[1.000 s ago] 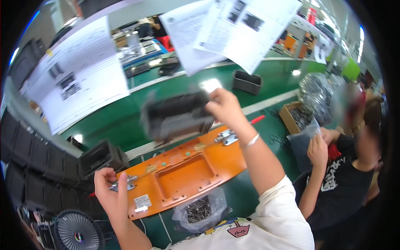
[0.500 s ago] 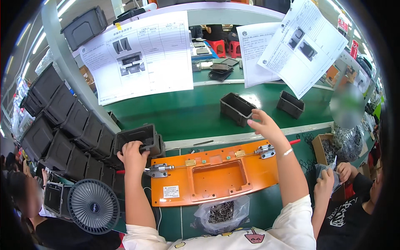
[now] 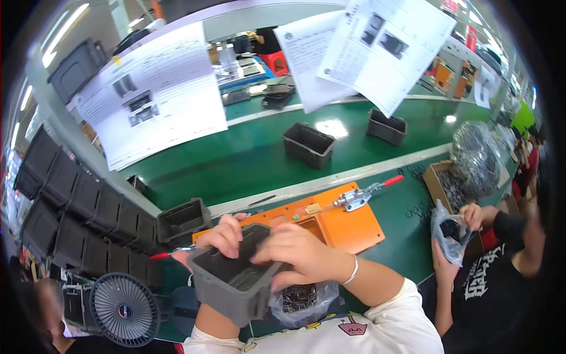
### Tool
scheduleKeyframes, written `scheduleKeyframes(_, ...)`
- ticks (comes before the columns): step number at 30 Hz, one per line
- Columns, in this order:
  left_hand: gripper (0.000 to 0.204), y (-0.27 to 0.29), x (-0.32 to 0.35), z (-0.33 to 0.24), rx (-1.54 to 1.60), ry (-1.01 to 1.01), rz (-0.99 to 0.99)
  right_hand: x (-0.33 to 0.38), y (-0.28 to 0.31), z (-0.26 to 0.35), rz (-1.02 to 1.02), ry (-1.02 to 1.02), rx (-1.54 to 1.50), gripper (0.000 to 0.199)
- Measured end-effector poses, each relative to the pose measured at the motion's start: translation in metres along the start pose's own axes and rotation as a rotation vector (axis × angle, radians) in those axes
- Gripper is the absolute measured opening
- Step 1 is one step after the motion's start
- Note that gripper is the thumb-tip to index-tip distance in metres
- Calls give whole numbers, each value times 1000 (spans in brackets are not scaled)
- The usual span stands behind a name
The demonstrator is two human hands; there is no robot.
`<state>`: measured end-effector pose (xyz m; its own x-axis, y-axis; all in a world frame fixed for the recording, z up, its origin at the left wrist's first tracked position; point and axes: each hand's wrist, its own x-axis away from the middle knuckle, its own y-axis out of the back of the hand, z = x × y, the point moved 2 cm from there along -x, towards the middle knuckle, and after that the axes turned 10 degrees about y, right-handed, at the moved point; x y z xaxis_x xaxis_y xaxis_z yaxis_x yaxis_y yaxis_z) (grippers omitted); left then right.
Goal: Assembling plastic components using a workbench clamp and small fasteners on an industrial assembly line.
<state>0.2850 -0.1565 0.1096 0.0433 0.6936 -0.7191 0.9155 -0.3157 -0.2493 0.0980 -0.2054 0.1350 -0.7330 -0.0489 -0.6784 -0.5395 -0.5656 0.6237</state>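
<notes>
A dark grey plastic bin (image 3: 227,289) is lifted close to my body, tilted, with its mouth upward. My left hand (image 3: 223,237) is closed over its far-left rim, fingertips inside. My right hand (image 3: 300,251) grips the right rim, fingers reaching in and the thumb outside. Behind and partly under the bin lies an orange fixture (image 3: 358,227), whose rectangular opening is mostly covered by my hands. A toggle clamp (image 3: 355,199) with a red handle sits on its right end. An open plastic bag of small metal pins (image 3: 299,298) lies just right of the bin.
Another dark bin (image 3: 184,221) stands left of the fixture, beside stacked bins (image 3: 82,197). Two bins (image 3: 308,146) sit on the green belt. A fan (image 3: 125,310) stands at lower left. At right, a co-worker's hands hold a bag (image 3: 449,236) near a cardboard box (image 3: 439,186).
My left hand has brought a bin from the left stack toward my body. My right hand has come back from the belt onto its rim. The view has shifted right.
</notes>
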Motion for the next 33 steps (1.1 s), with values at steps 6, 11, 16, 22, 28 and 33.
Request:
scheduleKeyframes(6, 84, 8, 30, 5, 206, 215, -627, 22, 2, 5, -210, -61, 392, 27)
scheduleKeyframes(11, 62, -7, 49, -1, -587, 32, -649, 32, -16, 4, 179, -292, 659, 5)
scheduleKeyframes(16, 42, -41, 51, -7, -1281, 162, -289, 51, -21, 8, 295, -393, 589, 17)
scheduleKeyframes(22, 24, -68, 40, -2, -1577, 281, -119, 73, 4, 25, -9, -237, 369, 28)
scheduleKeyframes(28, 44, -79, 31, -13, -1741, 473, -77, 161, 55, 36, -560, -593, 612, 12)
scheduleKeyframes(33, 61, -88, 19, -20, -1896, 660, 54, 237, 55, 12, -420, -1356, 801, 23)
